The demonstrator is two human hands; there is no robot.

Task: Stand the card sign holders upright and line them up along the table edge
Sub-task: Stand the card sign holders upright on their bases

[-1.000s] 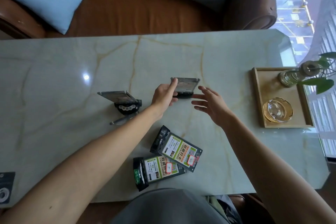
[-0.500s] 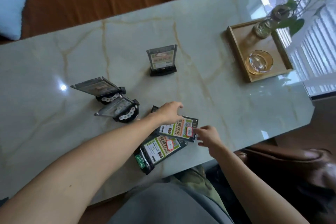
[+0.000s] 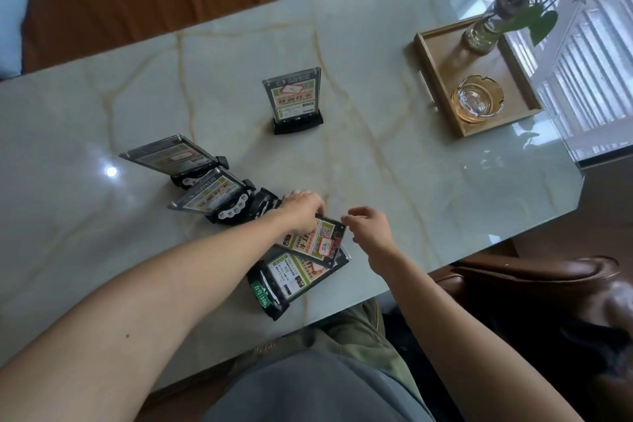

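1. One clear acrylic card sign holder on a black base (image 3: pixel 293 98) stands upright near the middle of the pale green marble surface (image 3: pixel 411 181); that part looks done, though it sits well apart from any edge.
2. Two more holders, the far tipped holder (image 3: pixel 171 156) and the near tipped holder (image 3: pixel 209 193), lean over on their bases at the left, touching one another.
3. Two holders lie near the front edge: the upper flat holder (image 3: pixel 317 240) rests partly on the lower flat holder (image 3: pixel 291 279).
4. The left hand (image 3: pixel 303 211) presses its fingers onto the upper flat holder's top edge, a narrow grip on it. The right hand (image 3: pixel 368 229) pinches its right corner, fingers curled close.
5. Count: five holders, one upright, four left to stand, and no row formed yet.
6. Also one wooden tray (image 3: pixel 527 106), one amber glass ashtray (image 3: pixel 476 98), one glass vase with a green plant (image 3: pixel 481 34).
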